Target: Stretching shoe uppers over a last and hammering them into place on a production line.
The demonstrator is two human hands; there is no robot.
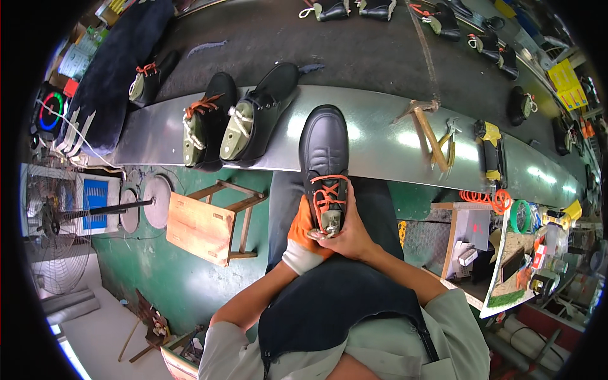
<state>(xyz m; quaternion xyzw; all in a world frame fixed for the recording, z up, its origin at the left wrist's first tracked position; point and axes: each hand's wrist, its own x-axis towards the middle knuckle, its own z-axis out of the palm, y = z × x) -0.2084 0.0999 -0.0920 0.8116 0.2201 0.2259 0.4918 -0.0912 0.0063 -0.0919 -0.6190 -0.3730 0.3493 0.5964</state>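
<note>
A black leather shoe with orange laces points away from me, its toe over the edge of the metal-topped bench. A shoe last shows inside its opening. My left hand, in an orange and white glove, grips the heel end from the left. Bare, my right hand wraps the same end from the right. Just left on the bench edge stand a black shoe with white laces and another with orange laces, both on pale green lasts.
To the right on the bench lie a hammer, pliers and a yellow-black power tool with an orange coiled hose. More shoes stand on the dark belt. A wooden stool and a fan are at left.
</note>
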